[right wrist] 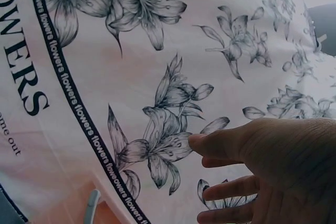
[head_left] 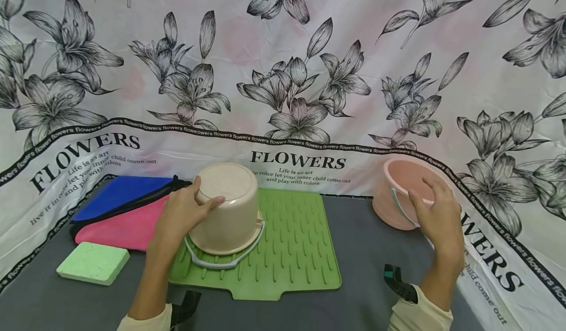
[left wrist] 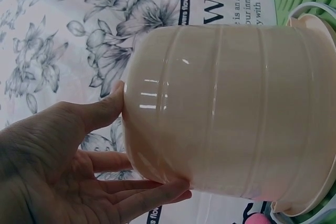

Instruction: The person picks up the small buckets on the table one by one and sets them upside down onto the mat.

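Observation:
An upturned beige bucket stands rim down on a green ridged mat, its grey handle lying round the front. My left hand grips the bucket near its raised base. In the left wrist view, the thumb meets the base edge and the fingertips lie along the bucket's side. To the right, a pink bucket stands mouth up with its handle down. My right hand hovers in front of its mouth, fingers loosely bent and holding nothing; the right wrist view shows the fingers spread apart.
A light green sponge-like block lies at the left. Behind it is a flat blue and pink item with black edging. A flower-printed sheet hangs behind the dark grey tabletop and drapes along both sides.

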A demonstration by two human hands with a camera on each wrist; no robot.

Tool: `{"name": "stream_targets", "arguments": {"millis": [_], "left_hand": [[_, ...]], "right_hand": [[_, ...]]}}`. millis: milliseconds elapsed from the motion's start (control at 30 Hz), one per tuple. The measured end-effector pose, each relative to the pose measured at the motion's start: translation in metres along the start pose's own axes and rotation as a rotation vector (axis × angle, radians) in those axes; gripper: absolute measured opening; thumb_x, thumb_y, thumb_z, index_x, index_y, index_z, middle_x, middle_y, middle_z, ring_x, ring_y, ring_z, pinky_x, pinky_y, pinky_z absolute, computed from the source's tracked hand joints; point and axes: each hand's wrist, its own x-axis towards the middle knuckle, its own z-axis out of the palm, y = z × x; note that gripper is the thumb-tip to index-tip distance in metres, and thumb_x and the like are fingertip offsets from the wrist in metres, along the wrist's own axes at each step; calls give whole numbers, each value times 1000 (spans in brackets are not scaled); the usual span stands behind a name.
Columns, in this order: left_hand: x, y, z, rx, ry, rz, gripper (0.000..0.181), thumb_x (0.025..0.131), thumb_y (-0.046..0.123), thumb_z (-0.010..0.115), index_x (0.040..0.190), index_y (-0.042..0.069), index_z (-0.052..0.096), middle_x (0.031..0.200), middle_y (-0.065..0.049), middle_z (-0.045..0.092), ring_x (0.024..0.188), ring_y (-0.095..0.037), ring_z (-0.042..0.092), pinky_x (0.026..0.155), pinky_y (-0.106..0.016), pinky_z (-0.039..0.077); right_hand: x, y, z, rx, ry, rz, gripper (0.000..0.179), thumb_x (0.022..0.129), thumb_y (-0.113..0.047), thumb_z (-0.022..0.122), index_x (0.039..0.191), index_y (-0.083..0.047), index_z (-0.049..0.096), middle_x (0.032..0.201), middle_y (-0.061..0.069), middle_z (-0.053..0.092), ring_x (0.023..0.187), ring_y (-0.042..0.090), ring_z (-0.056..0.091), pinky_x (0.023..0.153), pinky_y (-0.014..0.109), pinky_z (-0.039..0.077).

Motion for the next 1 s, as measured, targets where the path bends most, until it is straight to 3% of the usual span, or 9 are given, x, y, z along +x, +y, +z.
{"name": "stream_targets", "arguments": {"millis": [233,667,1000], "left_hand": [[2,3,2,11,-4,12,102,97,59,67,161,-8,25,113,-23,78,132,-49,61,107,-63,51],[-2,-1,-4,31,5,7,103,97,60,67,161,-9,25,116,-25,77,131,-50,60,105,-64,52],[-1,-2,-2,20,4,29,102,97,59,66,160,-9,26,114,-25,77,126,-47,65,104,-62,53]], "right_hand": [[4,20,2,-23,-17,40,62,111,-33,50,159,4,35,163,37,31,146,63,31,111,79,32],[20,49,44,-66,-33,24,48,106,-14,56,143,15,50,143,42,50,133,61,48,108,73,41],[24,60,61,-72,35,24,40,101,-3,61,137,12,55,140,41,51,136,59,40,116,72,32]]}}
